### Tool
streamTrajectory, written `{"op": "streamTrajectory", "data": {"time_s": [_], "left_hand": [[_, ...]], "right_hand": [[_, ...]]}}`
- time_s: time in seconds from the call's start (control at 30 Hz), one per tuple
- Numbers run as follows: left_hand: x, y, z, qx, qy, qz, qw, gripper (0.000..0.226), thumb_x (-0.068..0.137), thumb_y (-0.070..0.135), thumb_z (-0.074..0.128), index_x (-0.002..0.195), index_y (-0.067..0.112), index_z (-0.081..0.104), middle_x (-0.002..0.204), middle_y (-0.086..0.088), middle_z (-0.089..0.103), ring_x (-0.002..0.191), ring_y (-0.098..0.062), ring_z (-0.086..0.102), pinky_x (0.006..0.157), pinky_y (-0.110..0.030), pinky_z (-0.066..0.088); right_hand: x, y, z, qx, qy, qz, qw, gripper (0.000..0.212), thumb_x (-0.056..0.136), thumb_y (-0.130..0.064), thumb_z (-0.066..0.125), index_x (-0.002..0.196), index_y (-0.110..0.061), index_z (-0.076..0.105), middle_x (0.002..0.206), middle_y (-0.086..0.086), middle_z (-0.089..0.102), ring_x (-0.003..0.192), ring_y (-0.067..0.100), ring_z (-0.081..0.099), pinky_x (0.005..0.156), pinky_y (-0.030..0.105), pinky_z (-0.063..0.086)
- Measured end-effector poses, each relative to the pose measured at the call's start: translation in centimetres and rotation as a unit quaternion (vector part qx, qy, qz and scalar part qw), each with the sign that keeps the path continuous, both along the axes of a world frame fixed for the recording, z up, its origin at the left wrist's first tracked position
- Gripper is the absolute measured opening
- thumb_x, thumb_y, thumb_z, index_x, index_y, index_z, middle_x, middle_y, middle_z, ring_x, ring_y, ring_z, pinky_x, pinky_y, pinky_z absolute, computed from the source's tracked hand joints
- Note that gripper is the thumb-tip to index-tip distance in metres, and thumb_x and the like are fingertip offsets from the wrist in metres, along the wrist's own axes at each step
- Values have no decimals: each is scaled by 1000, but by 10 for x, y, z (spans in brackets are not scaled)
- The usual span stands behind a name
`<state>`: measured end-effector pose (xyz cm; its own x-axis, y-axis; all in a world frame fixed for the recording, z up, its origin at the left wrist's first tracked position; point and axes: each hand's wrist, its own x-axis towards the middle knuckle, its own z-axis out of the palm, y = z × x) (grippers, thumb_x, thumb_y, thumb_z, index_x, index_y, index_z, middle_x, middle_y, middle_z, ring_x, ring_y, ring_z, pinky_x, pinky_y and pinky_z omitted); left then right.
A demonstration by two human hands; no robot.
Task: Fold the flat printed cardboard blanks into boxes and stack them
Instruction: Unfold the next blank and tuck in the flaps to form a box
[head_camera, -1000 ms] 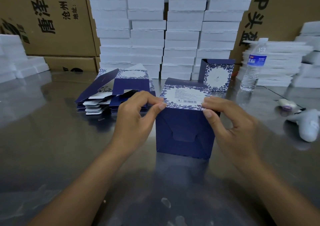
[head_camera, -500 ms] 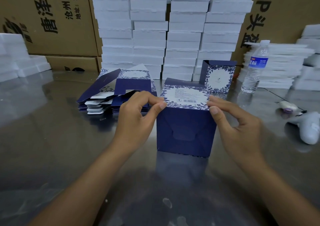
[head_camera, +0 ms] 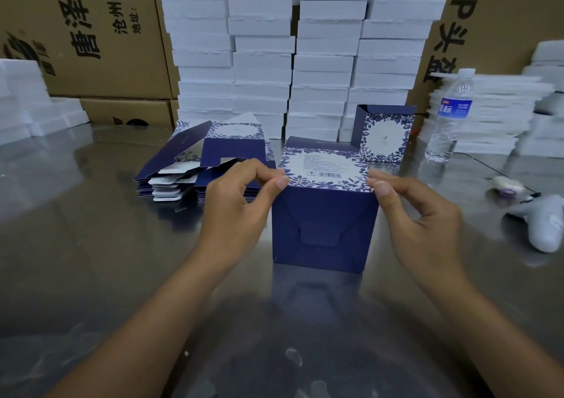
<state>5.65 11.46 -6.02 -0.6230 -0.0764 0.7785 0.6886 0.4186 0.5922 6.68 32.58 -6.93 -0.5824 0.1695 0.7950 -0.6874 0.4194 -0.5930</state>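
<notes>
A dark blue box (head_camera: 323, 223) with a white floral top panel stands on the steel table (head_camera: 91, 260) in the middle. Its near face shows interlocked flaps. My left hand (head_camera: 235, 205) pinches the box's top left corner between thumb and forefinger. My right hand (head_camera: 418, 217) pinches the top right corner the same way. A pile of flat blue printed blanks (head_camera: 195, 165) lies behind my left hand. One folded box (head_camera: 383, 133) with its lid flap up stands behind the held box.
Stacks of white foam blocks (head_camera: 290, 52) and brown cartons (head_camera: 91, 31) line the back. A water bottle (head_camera: 448, 116) stands at the right, before a white sheet stack (head_camera: 500, 113). A white handheld device (head_camera: 546, 223) and a small pale object (head_camera: 506, 185) lie at the right edge.
Both hands keep their pinch on the box's top corners. The box and the hands have hardly shifted.
</notes>
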Motion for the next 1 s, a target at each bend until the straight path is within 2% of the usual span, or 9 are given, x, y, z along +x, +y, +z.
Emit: {"op": "streamTrajectory", "data": {"time_s": [0.13, 0.3, 0.4, 0.43, 0.57, 0.63, 0.7, 0.83, 1.0], "left_hand": [[1, -2, 2, 11, -12, -2, 1000, 10, 88, 19, 63, 78, 18, 64, 87, 14, 69, 84, -9, 64, 78, -28, 50], [1, 1, 1, 16, -16, -11, 1000, 10, 89, 15, 63, 80, 18, 64, 87, 16, 67, 82, -6, 62, 78, -24, 50], [-1, 2, -2, 22, -34, -37, 998, 4, 86, 25, 62, 89, 27, 61, 94, 13, 65, 86, -2, 60, 81, -25, 50], [-3, 2, -3, 23, -54, -48, 997, 11, 84, 31, 61, 94, 33, 59, 99, 12, 63, 88, 1, 59, 83, -25, 50], [-9, 0, -14, 13, -156, -121, 980, 49, 76, 49, 64, 120, 55, 44, 129, 27, 50, 117, 8, 49, 102, -33, 44], [-10, 1, -19, -6, -192, -155, 969, 71, 71, 59, 69, 130, 62, 30, 134, 38, 41, 126, 8, 42, 107, -33, 39], [-11, 2, -24, -30, -215, -166, 962, 85, 69, 60, 72, 132, 66, 16, 137, 39, 36, 130, 4, 40, 109, -36, 37], [-8, 5, -28, -81, -194, -110, 971, 89, 73, 48, 71, 127, 71, 6, 127, 53, 26, 129, 7, 33, 104, -23, 35], [-5, 10, -30, -63, -148, -56, 985, 84, 76, 42, 73, 134, 56, 15, 144, 23, 38, 128, 1, 37, 97, -17, 35]], "right_hand": [[-1, -1, -1, -25, -43, 31, 998, 16, 87, -40, 52, 98, -41, 65, 105, -24, 66, 107, -1, 60, 93, 14, 44], [-4, -2, -3, -21, -74, 53, 996, 17, 93, -38, 48, 98, -41, 64, 100, -30, 66, 101, -9, 58, 82, 4, 39], [-4, -2, -6, -18, -92, 75, 993, 17, 92, -40, 48, 102, -40, 61, 102, -28, 65, 102, -9, 57, 84, 9, 40], [-3, -2, -7, -8, -107, 88, 990, 21, 89, -45, 49, 107, -42, 58, 106, -30, 62, 106, -9, 55, 86, 11, 40], [-1, -4, -12, 101, -167, 109, 975, 77, 71, -66, 59, 137, -53, 22, 123, -58, 26, 118, -28, 29, 87, -6, 29], [-1, -3, -16, 146, -174, 107, 968, 90, 69, -61, 61, 140, -54, 7, 126, -61, 9, 121, -32, 16, 87, -10, 20], [-2, -4, -16, 165, -173, 101, 966, 90, 70, -56, 61, 137, -58, 1, 128, -61, 2, 122, -33, 9, 88, -10, 17], [-2, -4, -19, 164, -162, 79, 970, 82, 79, -43, 65, 133, -59, 5, 125, -62, 4, 119, -34, 12, 94, -3, 22], [-2, -7, -21, 171, -112, 27, 978, 80, 84, -26, 67, 133, -53, 10, 130, -53, 9, 115, -38, 9, 86, -11, 15]]}}
